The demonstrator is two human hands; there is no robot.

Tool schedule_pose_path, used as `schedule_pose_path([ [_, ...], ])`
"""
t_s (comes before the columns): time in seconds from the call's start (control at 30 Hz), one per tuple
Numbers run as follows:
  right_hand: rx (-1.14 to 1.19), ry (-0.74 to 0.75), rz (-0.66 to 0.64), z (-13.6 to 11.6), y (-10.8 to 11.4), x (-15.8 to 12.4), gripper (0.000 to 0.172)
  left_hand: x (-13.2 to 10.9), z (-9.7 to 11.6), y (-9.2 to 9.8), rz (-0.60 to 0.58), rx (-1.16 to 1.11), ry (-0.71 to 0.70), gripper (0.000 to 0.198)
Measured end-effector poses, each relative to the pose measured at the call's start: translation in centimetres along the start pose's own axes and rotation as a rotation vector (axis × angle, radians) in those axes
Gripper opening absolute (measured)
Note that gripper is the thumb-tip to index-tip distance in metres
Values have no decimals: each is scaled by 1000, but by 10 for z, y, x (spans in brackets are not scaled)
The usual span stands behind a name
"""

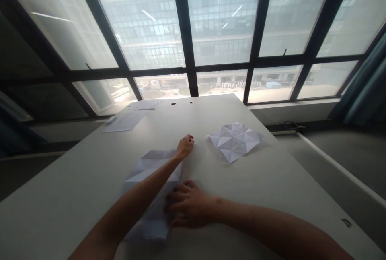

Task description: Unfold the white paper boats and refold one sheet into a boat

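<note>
A white creased paper sheet point(147, 171) lies on the white table point(256, 187) in front of me. My left hand point(185, 146) is curled into a fist at the sheet's far right corner; whether it pinches that corner is hidden. My left forearm crosses over the sheet. My right hand point(189, 204) lies flat on the sheet's near right edge, fingers spread and pointing left. A second sheet creased into triangles point(235, 141) lies unfolded to the right of my left hand, untouched.
Flat plain sheets point(126, 121) and a thin stack point(146, 105) lie at the table's far left. Two small dark holes point(173, 103) mark the far edge. Large windows with dark frames rise behind the table. A curtain point(364, 87) hangs at right.
</note>
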State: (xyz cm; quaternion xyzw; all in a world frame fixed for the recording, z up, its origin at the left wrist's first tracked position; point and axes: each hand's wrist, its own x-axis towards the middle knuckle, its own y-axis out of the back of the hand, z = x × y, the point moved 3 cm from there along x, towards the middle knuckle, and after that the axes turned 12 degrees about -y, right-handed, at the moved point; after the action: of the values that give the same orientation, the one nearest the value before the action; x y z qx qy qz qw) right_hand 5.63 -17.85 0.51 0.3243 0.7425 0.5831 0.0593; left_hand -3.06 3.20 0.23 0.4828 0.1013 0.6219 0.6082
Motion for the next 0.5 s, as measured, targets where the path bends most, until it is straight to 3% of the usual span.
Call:
schedule_pose_path([
  [0.07, -17, -4, 0, 1, -2, -1, 40, 16, 21, -4, 9, 4, -78, 32],
  [0.1, -27, -7, -2, 1, -2, -2, 40, 24, 36, -8, -1, -9, -164, 37],
  [0.13, -37, -11, -6, 0, -1, -2, 39, 31, 53, -13, -29, -21, -336, 39],
  [0.2, -58, -20, -16, -2, 1, -3, 38, 37, 83, -29, -188, -89, -654, 42],
  [0.27, -72, -25, -22, -4, 1, -3, 38, 35, 98, -48, -353, -131, -815, 41],
  [0.37, -73, -23, -1, -3, -3, -3, 40, 24, 93, -70, -500, -144, -823, 36],
  [0.5, -65, 13, 23, -1, -9, -4, 40, 6, 71, -77, -460, -158, -731, 34],
])
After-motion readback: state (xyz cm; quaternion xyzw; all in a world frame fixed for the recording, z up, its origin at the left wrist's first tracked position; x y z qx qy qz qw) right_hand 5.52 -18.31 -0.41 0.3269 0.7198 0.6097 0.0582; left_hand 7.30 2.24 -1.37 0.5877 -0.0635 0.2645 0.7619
